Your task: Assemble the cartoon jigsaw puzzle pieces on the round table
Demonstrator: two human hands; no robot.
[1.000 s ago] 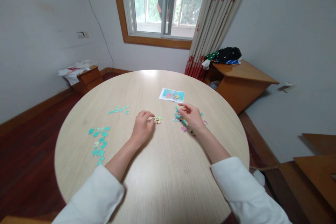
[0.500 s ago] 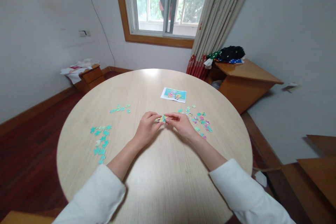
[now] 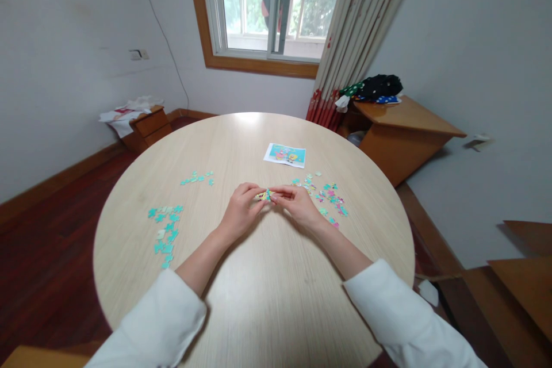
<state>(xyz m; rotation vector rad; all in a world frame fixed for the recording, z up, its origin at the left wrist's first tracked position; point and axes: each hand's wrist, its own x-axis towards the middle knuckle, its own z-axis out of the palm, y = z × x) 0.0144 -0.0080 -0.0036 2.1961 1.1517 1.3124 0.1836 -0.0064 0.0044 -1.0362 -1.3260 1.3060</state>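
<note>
Both my hands meet over the middle of the round table, pinching small yellow and teal jigsaw puzzle pieces (image 3: 267,195) between thumbs and fingers. My left hand (image 3: 242,207) is closed on the left side of the pieces. From the right, my right hand (image 3: 298,204) grips their other side, fingertips nearly touching the left ones. How the pieces fit together is partly hidden by the fingers. Just right of my right hand lies a scatter of pink, teal and yellow puzzle pieces (image 3: 332,198). Beyond my hands rests a printed picture card (image 3: 285,155) with cartoon figures.
The round wooden table (image 3: 259,310) carries a group of teal puzzle pieces (image 3: 168,234) at left and a smaller pale-green and teal group (image 3: 197,178) farther back. Behind it are a window, a curtain (image 3: 357,29) and a wooden cabinet (image 3: 401,121) with cloths on top.
The pieces between my fingertips have shifted very slightly. My hands stay in nearly the same place, and the other pieces and the card have not moved.
</note>
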